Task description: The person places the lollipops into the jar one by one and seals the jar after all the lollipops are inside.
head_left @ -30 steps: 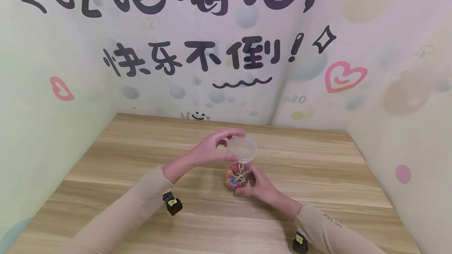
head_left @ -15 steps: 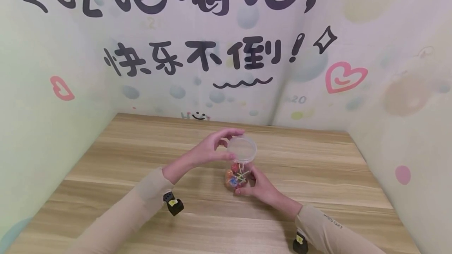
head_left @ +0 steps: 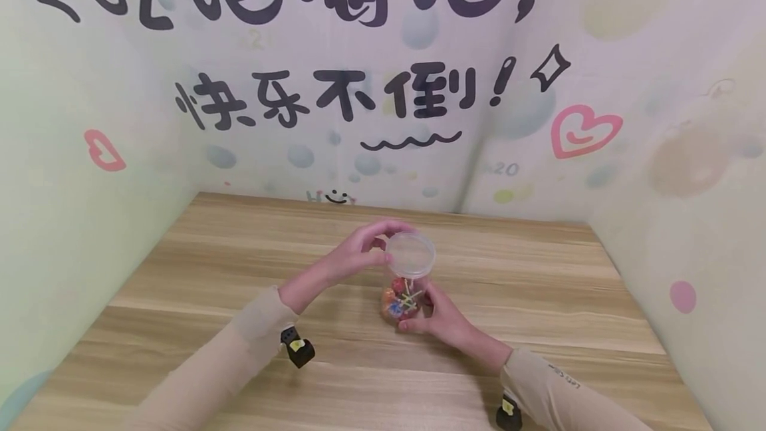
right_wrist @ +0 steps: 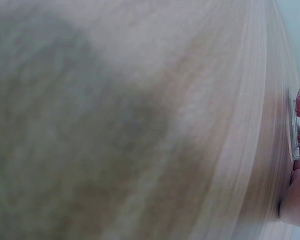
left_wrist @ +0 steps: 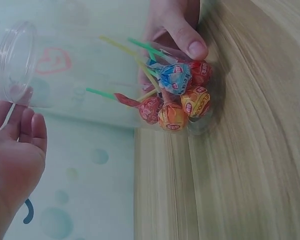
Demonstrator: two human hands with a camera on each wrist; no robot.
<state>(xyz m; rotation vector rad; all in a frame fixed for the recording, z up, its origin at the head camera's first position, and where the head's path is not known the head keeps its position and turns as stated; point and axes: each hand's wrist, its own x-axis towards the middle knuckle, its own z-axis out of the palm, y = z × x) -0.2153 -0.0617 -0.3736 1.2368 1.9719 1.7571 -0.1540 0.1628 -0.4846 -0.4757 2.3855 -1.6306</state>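
A clear plastic jar (head_left: 421, 283) stands upright on the wooden table, with lollipops (left_wrist: 174, 95) in red, orange and blue wrappers at its bottom. A translucent round lid (head_left: 411, 255) sits on the jar's top. My left hand (head_left: 357, 255) is curved around the lid's left side, its thumb at the near rim and its fingers at the far rim. Lower down, my right hand (head_left: 445, 321) grips the jar's body from the right, near the base. In the left wrist view, yellow and green sticks (left_wrist: 121, 48) point up toward the lid.
The wood-grain table (head_left: 251, 231) reaches back to a wall (head_left: 287, 171) printed with large black characters and hearts. Pale side walls (head_left: 688, 238) border the table left and right. A small black camera (head_left: 297, 347) is strapped to each wrist.
My left thumb has slid leftward along the lid's near rim, and the left forearm has shifted slightly right. The jar and my right hand stay in place.
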